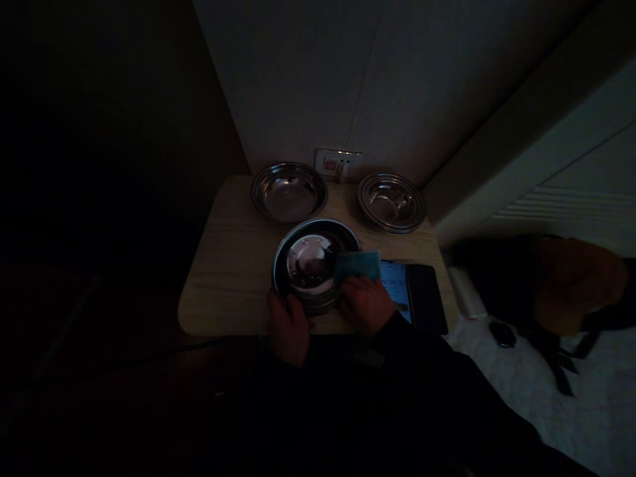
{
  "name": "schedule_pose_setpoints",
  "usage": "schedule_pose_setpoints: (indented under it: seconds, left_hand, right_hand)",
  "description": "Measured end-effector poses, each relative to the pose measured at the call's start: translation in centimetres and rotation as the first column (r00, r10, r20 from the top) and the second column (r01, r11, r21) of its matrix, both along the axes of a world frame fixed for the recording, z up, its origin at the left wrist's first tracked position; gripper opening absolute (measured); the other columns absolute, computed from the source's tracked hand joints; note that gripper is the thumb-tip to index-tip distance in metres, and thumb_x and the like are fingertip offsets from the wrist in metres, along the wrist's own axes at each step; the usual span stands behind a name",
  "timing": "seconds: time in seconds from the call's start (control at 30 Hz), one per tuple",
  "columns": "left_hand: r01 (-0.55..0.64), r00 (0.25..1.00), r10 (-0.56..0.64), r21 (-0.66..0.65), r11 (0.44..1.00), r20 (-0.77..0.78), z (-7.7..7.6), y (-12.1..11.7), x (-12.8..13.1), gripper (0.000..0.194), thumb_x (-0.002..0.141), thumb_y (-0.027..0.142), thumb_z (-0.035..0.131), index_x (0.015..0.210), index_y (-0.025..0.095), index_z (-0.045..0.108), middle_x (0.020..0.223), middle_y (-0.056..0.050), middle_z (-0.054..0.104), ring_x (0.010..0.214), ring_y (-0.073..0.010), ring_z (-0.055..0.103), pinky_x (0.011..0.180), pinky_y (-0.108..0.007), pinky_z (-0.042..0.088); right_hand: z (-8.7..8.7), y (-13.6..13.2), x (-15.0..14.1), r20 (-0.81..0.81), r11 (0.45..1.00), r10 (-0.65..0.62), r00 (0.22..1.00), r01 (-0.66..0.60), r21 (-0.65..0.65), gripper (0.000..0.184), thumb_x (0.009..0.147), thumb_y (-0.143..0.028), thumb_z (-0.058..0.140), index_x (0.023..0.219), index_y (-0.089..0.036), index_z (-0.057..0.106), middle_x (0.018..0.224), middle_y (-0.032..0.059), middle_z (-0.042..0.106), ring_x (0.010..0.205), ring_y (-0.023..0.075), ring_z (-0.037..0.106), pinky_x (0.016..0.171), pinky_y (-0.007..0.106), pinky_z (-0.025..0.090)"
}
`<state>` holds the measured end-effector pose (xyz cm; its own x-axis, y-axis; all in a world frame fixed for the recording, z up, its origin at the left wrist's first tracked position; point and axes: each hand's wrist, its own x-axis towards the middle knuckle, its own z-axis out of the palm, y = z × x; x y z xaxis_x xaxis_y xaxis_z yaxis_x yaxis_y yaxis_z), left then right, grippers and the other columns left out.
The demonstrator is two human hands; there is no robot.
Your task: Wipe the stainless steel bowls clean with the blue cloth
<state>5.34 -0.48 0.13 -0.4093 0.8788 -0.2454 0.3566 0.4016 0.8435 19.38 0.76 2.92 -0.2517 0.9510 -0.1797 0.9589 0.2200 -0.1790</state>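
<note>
A shiny metal bowl [311, 258] rests at the front middle of a small wooden table [223, 265]. My left hand [289, 331] grips its near left rim, thumb on the rim and fingers around the outside. In my right hand [366, 301] is a blue-green cloth [358, 264], held at the bowl's right rim, partly over the inside. Behind stand a wide metal bowl [289, 192] on the left and a stack of smaller metal bowls [391, 202] on the right. The dim light hides the fingertips.
A lit phone [396, 288] in a dark flip case [428, 298] lies by my right wrist. A wall socket [338, 163] with a plug sits behind the table. To the right are a dark and brown bag or garment [579, 285] and a small black object [502, 334] on pale bedding.
</note>
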Motion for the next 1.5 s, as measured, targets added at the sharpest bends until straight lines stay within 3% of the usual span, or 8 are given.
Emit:
schedule_pose_setpoints:
  seconds: [0.2, 0.33, 0.5, 0.73, 0.97, 1.13, 1.4, 1.5]
  left_hand:
    - [-0.016, 0.996, 0.022, -0.072, 0.997, 0.083, -0.1, 0.4, -0.5, 0.032, 0.084, 0.031, 0.038, 0.110, 0.013, 0.041, 0.045, 0.006, 0.048, 0.033, -0.0130, 0.051, 0.038, -0.022, 0.037]
    - [-0.011, 0.995, 0.020, -0.085, 0.996, 0.102, 0.1, 0.5, -0.6, 0.032, 0.084, 0.029, 0.038, 0.112, 0.013, 0.040, 0.045, 0.007, 0.049, 0.032, -0.0128, 0.050, 0.036, -0.022, 0.037]
    - [0.001, 0.993, 0.009, -0.077, 0.997, 0.120, 0.6, 0.1, -0.1, 0.036, 0.084, 0.029, 0.038, 0.116, 0.012, 0.040, 0.053, 0.003, 0.054, 0.035, -0.0126, 0.052, 0.039, -0.023, 0.038]
    - [-0.030, 0.994, 0.028, -0.014, 0.999, -0.108, 0.9, -0.5, 0.7, 0.040, 0.083, 0.028, 0.039, 0.118, 0.010, 0.043, 0.062, -0.003, 0.059, 0.046, -0.0144, 0.054, 0.048, -0.026, 0.040]
    - [-0.022, 0.984, 0.026, 0.024, 0.999, -0.174, -0.1, -0.4, 0.8, 0.042, 0.083, 0.031, 0.037, 0.119, 0.010, 0.042, 0.087, -0.013, 0.063, 0.066, -0.0197, 0.061, 0.059, -0.030, 0.045]
    - [0.027, 0.996, -0.027, -0.002, 1.000, -0.081, -0.3, -0.4, 0.5, 0.045, 0.085, 0.032, 0.034, 0.124, 0.010, 0.038, 0.075, -0.008, 0.063, 0.048, -0.0147, 0.056, 0.050, -0.028, 0.043]
    - [0.019, 0.991, -0.022, -0.027, 0.999, -0.133, 0.4, -0.2, 0.7, 0.042, 0.084, 0.030, 0.036, 0.121, 0.010, 0.041, 0.064, -0.004, 0.059, 0.049, -0.0159, 0.055, 0.049, -0.027, 0.040]
    - [0.002, 0.987, -0.003, -0.004, 1.000, -0.162, 0.3, -0.2, 0.7, 0.039, 0.083, 0.028, 0.038, 0.118, 0.010, 0.043, 0.072, -0.007, 0.061, 0.057, -0.0172, 0.058, 0.053, -0.027, 0.041]
  right_hand:
    - [-1.4, -0.7, 2.8, -0.266, 0.985, 0.019, 0.964, 0.027, 0.170, 0.017, 0.082, -0.018, 0.051, 0.092, -0.019, 0.064, 0.099, 0.0054, 0.063, 0.090, 0.0198, 0.053, 0.077, 0.032, 0.039]
    - [-1.9, -1.2, 2.8, -0.348, 0.982, 0.039, 0.937, 0.029, 0.186, 0.017, 0.082, -0.017, 0.050, 0.091, -0.018, 0.064, 0.097, 0.0062, 0.063, 0.089, 0.0192, 0.054, 0.080, 0.032, 0.040]
    - [-1.4, -1.3, 1.1, -0.350, 0.999, 0.015, 0.937, -0.002, 0.038, 0.014, 0.078, -0.014, 0.054, 0.088, -0.018, 0.065, 0.094, 0.0052, 0.062, 0.088, 0.0176, 0.054, 0.080, 0.029, 0.041]
    - [-0.8, -0.2, 0.2, -0.285, 0.982, -0.086, 0.955, 0.032, -0.188, 0.015, 0.074, -0.011, 0.054, 0.083, -0.018, 0.065, 0.091, 0.0040, 0.062, 0.090, 0.0168, 0.055, 0.080, 0.026, 0.039]
    - [-0.9, 0.5, 0.2, -0.275, 0.976, -0.071, 0.959, 0.010, -0.217, 0.015, 0.075, -0.014, 0.054, 0.083, -0.018, 0.065, 0.091, 0.0042, 0.062, 0.090, 0.0174, 0.055, 0.079, 0.026, 0.039]
    - [-0.7, 0.7, 0.2, -0.214, 0.977, -0.071, 0.974, 0.024, -0.214, 0.014, 0.075, -0.015, 0.053, 0.082, -0.018, 0.065, 0.092, 0.0044, 0.063, 0.090, 0.0173, 0.055, 0.078, 0.026, 0.039]
    - [-0.5, 1.0, 0.2, -0.124, 0.980, -0.073, 0.990, 0.048, -0.193, 0.016, 0.074, -0.018, 0.052, 0.083, -0.018, 0.065, 0.093, 0.0057, 0.063, 0.091, 0.0197, 0.055, 0.075, 0.028, 0.039]
    - [-0.4, 1.0, -0.2, -0.176, 0.977, -0.037, 0.984, -0.002, -0.213, 0.016, 0.075, -0.018, 0.051, 0.084, -0.019, 0.065, 0.093, 0.0041, 0.063, 0.089, 0.0181, 0.056, 0.074, 0.027, 0.039]
